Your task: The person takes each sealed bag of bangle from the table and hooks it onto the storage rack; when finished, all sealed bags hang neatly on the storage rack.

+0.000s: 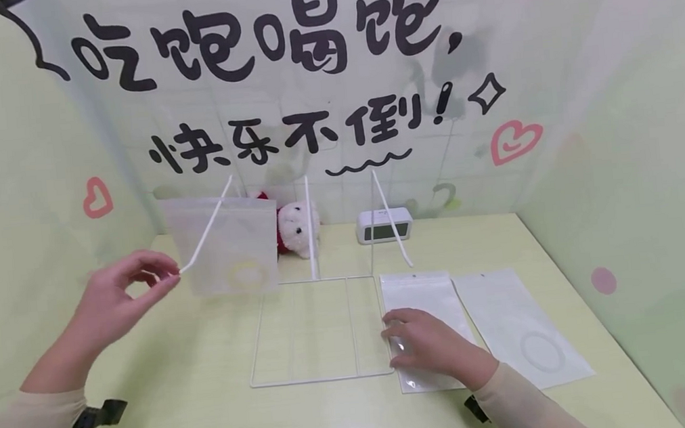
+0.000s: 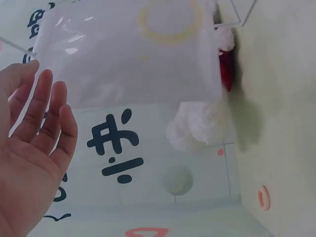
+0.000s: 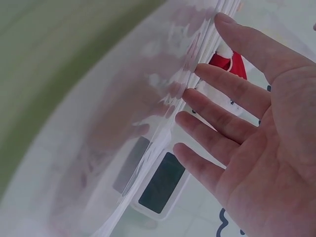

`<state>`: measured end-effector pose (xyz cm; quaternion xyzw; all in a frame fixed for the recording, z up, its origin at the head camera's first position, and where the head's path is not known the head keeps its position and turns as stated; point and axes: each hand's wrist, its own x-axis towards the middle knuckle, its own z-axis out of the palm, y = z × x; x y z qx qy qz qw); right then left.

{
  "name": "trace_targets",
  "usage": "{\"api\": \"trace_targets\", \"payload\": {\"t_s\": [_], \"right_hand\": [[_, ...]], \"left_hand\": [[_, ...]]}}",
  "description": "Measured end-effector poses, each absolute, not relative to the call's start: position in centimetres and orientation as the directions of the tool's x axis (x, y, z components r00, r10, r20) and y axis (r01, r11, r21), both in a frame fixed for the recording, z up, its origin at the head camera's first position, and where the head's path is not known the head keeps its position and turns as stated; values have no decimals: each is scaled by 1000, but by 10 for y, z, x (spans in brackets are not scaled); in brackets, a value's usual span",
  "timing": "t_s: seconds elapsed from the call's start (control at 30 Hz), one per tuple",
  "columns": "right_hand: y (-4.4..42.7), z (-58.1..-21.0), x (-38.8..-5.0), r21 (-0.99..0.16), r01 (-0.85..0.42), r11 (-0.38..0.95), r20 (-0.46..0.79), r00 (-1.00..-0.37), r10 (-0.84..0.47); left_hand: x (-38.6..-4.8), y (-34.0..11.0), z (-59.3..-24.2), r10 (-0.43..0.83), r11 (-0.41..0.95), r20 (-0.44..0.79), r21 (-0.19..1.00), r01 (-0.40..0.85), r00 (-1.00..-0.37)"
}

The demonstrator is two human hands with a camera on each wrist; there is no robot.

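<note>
A white wire rack (image 1: 323, 380) stands on the table with several prongs. From its left prong (image 1: 211, 219) hangs a translucent plastic bag (image 1: 205, 253) with a yellowish ring inside. Beside that prong's bent tip is my left hand (image 1: 120, 298), its fingers loosely extended in the left wrist view and apart from the bag. My right hand (image 1: 430, 345) reaches over a flat white plastic bag (image 1: 419, 289) next to the rack's base. In the right wrist view its fingers are spread, with the tips at the edge of shiny plastic film (image 3: 128, 113).
Right of the flat bag lies another whitish bag (image 1: 503, 302) with a ring inside. A fluffy white plush toy with red parts (image 1: 297, 228) sits behind the rack. Near it stands a white digital clock (image 1: 383, 225). Printed walls enclose the table.
</note>
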<state>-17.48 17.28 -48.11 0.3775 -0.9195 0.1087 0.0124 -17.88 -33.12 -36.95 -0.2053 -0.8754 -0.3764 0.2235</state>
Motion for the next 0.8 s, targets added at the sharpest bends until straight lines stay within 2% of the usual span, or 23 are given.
{"api": "trace_targets", "payload": {"t_s": [0.2,0.4,0.8], "right_hand": [[172,-481,-175,-193,-708,680,111,-704,-701],[173,-481,-175,-188,-713,675,115,-699,-706],[174,-481,-177,-200,-703,682,99,-707,-700]], "left_hand": [[-171,-308,-406,397,581,521,494,646,-756],[-169,-290,-443,504,546,451,494,676,-737],[-158,-276,-484,585,629,158,532,568,-796]]}}
